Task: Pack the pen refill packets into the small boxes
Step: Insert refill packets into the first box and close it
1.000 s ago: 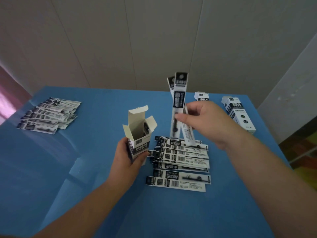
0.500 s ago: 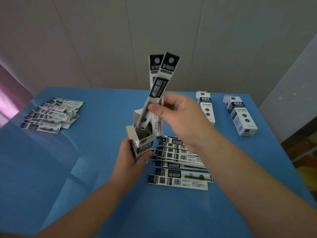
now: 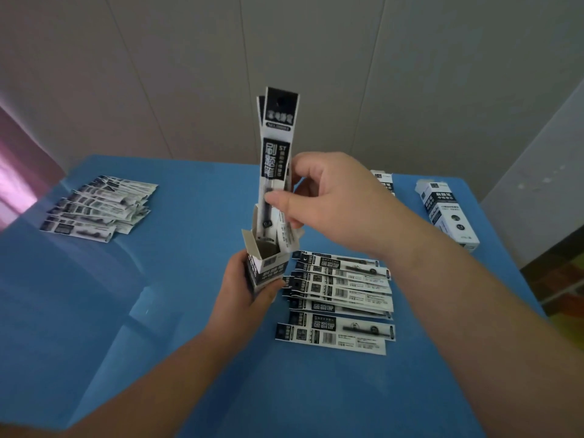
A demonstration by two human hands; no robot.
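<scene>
My left hand [image 3: 245, 289] grips a small black-and-white box [image 3: 268, 263] upright over the blue table, its top flaps open. My right hand [image 3: 328, 200] pinches two long pen refill packets [image 3: 277, 147] held upright, their lower ends at the box's opening. Several more refill packets [image 3: 339, 298] lie in a row on the table just right of the box. Another heap of packets [image 3: 98, 208] lies at the far left.
Two closed small boxes lie at the far right of the blue table [image 3: 158, 311]: one [image 3: 448, 213] near the edge, one [image 3: 384, 181] partly hidden behind my right hand. A grey panelled wall rises behind the table. The table's right edge drops off beside my right forearm.
My right hand has carried the two packets from above the row leftward to over the box, stood them upright and lowered their ends into the opening. My left hand kept hold of the box.
</scene>
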